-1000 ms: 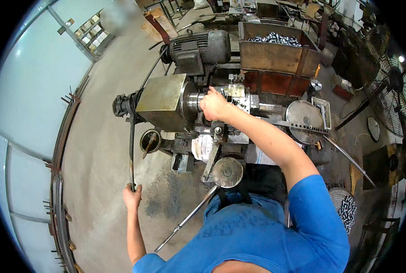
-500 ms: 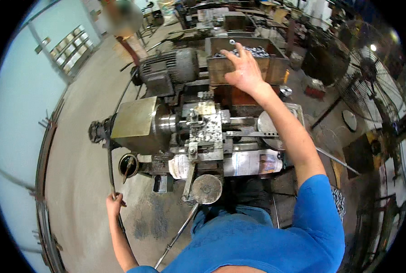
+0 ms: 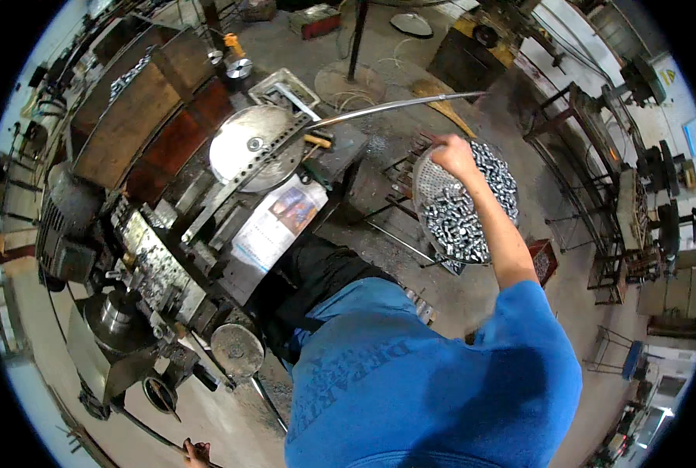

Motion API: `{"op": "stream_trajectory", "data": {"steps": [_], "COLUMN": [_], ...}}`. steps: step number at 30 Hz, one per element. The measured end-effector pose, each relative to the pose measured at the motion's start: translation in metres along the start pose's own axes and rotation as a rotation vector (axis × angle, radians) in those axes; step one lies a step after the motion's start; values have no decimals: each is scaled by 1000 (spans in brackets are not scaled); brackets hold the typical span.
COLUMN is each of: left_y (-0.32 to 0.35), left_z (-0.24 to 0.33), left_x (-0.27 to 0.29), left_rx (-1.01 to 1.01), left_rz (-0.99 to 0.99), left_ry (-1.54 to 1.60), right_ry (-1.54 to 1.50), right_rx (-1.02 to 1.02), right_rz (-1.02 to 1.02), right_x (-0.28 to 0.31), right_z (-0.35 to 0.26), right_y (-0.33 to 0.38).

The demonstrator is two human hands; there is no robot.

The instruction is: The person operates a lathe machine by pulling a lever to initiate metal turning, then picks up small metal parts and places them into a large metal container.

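My left hand point(image 3: 197, 452), at the lower edge, is closed around a long dark lever rod point(image 3: 146, 428) that runs to the lathe-like machine. Out to the right, my right hand point(image 3: 455, 156) hovers over the upper part of a round perforated tray point(image 3: 434, 178). Its fingers are curled; anything in them is hidden. A heap of small shiny metal pieces point(image 3: 461, 222) fills much of that tray. Between my hands lies the machine, with its chip-covered slide point(image 3: 161, 261) and a metal chuck point(image 3: 115, 313).
A large box point(image 3: 125, 132) with more metal pieces stands beyond the machine. A round metal disc point(image 3: 246, 148) and a perforated bar point(image 3: 242, 181) lie on the machine bed near a printed sheet point(image 3: 279, 221). One long metal bar point(image 3: 398, 105) juts rightward. Racks point(image 3: 589, 171) stand at far right.
My view has swung to the right. My right hand has moved from above the box, where a small metal piece was by its spread fingers, to the round tray. My left hand stays on the lever rod.
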State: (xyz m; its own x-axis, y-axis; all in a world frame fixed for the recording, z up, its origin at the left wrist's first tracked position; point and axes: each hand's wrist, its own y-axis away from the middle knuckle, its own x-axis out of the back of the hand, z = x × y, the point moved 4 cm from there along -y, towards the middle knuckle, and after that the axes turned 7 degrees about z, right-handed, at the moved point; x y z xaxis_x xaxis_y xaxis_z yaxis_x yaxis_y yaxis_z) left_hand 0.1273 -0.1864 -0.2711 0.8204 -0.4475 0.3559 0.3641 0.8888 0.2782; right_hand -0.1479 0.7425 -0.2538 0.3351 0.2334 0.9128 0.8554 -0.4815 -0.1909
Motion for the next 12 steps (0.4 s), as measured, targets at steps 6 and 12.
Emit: {"op": "stream_trajectory", "data": {"steps": [6,12], "left_y": [-24,-30], "left_z": [-6,-12], "left_x": [2,18], "left_rx": [54,36], "left_rz": [-148,-67], "left_ry": [11,-48], "right_ry": [336,321], "right_rx": [-200,-345], "right_rz": [-304,-544], "right_x": [-49,-107], "right_z": [94,123], "right_y": [65,56]}}
